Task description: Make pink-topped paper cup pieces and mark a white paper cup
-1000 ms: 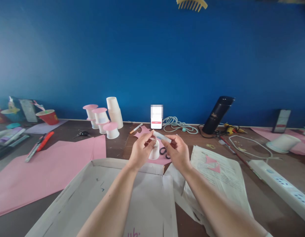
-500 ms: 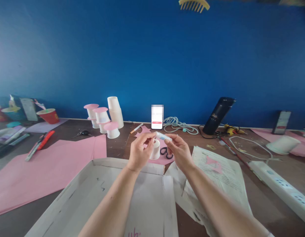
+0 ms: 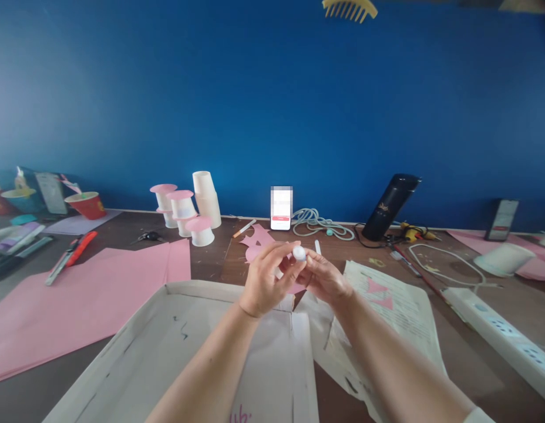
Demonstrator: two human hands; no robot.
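Note:
Above the far edge of the open cardboard box my left hand (image 3: pixel 269 277) and my right hand (image 3: pixel 326 276) meet, fingers closed. Between them is a small white glue stick (image 3: pixel 299 254), its round end turned towards me. My left thumb and forefinger pinch near that end, while my right fingers grip it from the other side. Behind the hands, pink paper with cut-outs (image 3: pixel 258 239) lies on the table. The small white cup and the black-handled scissors there are mostly hidden by my hands.
Paper cups with pink discs (image 3: pixel 181 205) and a tall white cup stack (image 3: pixel 205 197) stand back left. A utility knife (image 3: pixel 72 257) lies on pink sheets (image 3: pixel 118 282). The cardboard box (image 3: pixel 197 352) fills the front. A black flask (image 3: pixel 389 208) and power strip (image 3: pixel 501 335) are right.
The glue stick has turned from lying sideways to pointing its round end at me. My hands have come closer together and slightly lower, covering the cup and scissors.

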